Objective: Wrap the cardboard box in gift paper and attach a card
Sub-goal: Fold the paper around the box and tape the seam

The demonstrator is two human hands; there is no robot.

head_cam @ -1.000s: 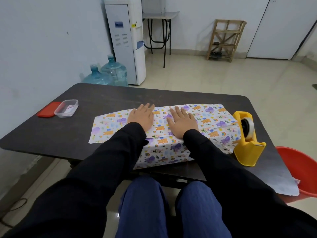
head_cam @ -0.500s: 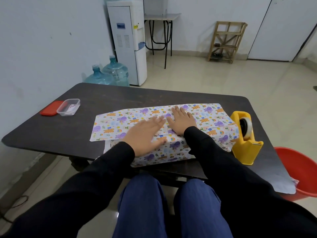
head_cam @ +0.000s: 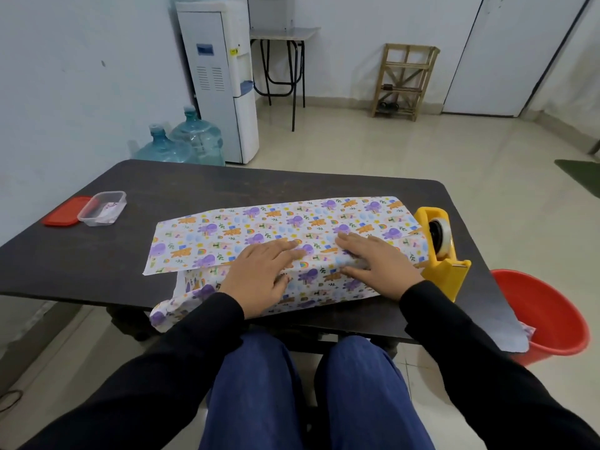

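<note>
Dark worktop (head_cam: 97, 254) fills the middle of the frame. Gift paper (head_cam: 259, 222) is spread across its centre, the far part lying flat and the near flap pulled up and over. The cardboard box is hidden under that flap at lower centre; only its bulk shows through. Loose paper hangs off the near edge at lower left, so the ends are not yet folded.

Red bucket (head_cam: 545, 313) sits on the floor at lower right, probably for scraps.

Left hand (head_cam: 259, 274) and right hand (head_cam: 376, 264) lie palm-down side by side on the flap. Their fingers are straight and released, gripping nothing, just pressing the paper tight to the box so the fold holds.

Yellow tape dispenser (head_cam: 441, 254) stands just beside the paper at right, within reach of the right hand for sealing.

Clear tub (head_cam: 102, 207) and red lid (head_cam: 65, 216) are parked at left, well apart. Something pale is inside, possibly the card; cannot tell.
</note>
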